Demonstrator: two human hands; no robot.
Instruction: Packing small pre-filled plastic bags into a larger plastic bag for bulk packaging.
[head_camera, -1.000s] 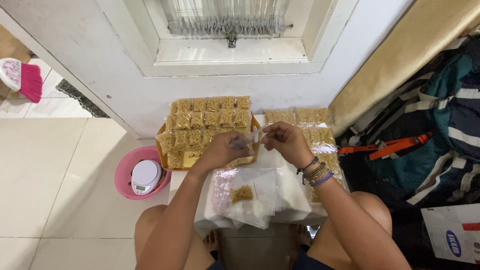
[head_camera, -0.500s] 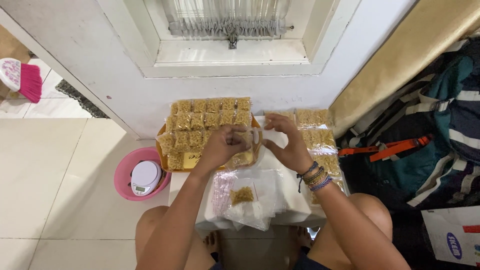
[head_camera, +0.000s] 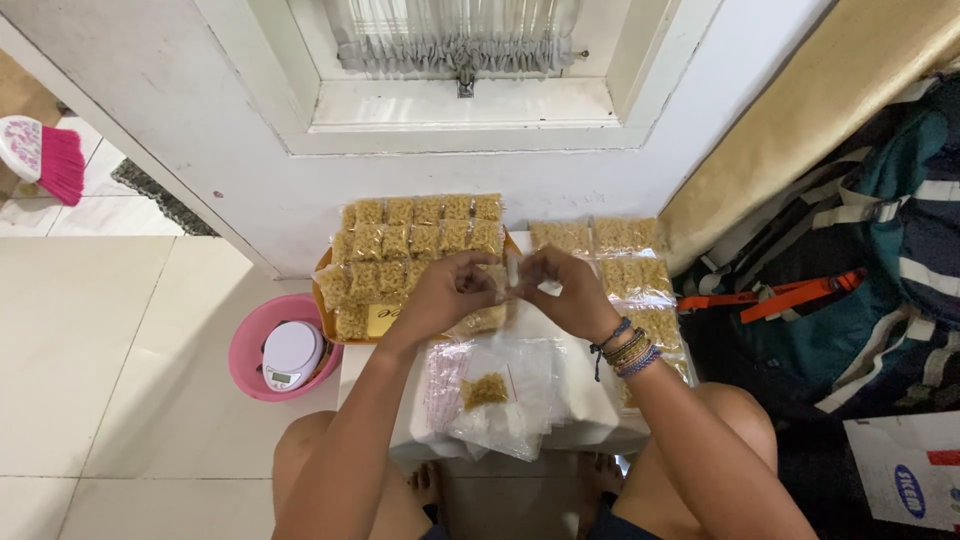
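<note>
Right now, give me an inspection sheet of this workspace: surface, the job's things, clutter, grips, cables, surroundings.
Surface: small white table, mostly covered.
Job's things: small clear bag of pasta held up between both hands; filled packets stacked on an orange tray; more packets laid to the right.
Clutter: pile of empty clear bags, one partly filled bag on top.
Grips: left hand and right hand both pinch the bag's top.
Cables: nothing seen.
Surroundings: white door ahead, kitchen scale in a pink basin, backpack at right.

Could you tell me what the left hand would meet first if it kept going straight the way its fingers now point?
Probably the right hand: the left hand points rightward across the small clear bag pinched between them.
</note>
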